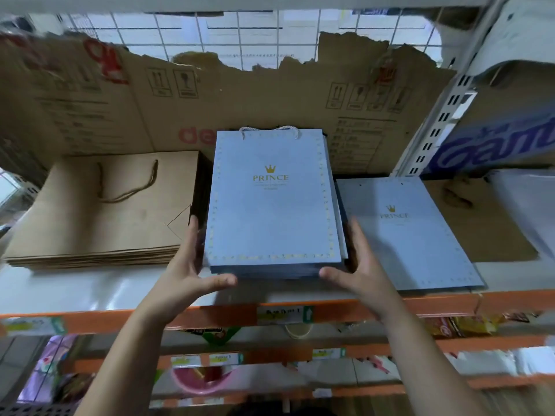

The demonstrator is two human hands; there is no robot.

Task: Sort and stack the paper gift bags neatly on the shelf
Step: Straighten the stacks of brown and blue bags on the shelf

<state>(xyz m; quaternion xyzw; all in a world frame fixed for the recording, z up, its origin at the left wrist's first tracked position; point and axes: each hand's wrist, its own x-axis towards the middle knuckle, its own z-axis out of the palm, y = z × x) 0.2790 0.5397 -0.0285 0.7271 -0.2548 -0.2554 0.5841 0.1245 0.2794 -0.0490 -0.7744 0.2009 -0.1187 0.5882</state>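
A stack of light blue "PRINCE" gift bags (271,211) lies flat in the middle of the white shelf (90,286). My left hand (192,265) grips its left front corner, thumb under the front edge. My right hand (357,262) grips the right front corner the same way. A stack of brown paper bags (105,211) with cord handles lies to the left. Another blue "PRINCE" bag (411,232) lies flat to the right, on top of a brown bag (480,223).
Torn cardboard (210,94) lines the back of the shelf before a wire grid. A slotted metal upright (441,115) and boxes stand at the right. The shelf's orange front rail (210,316) carries price labels; lower shelves hold packaged goods.
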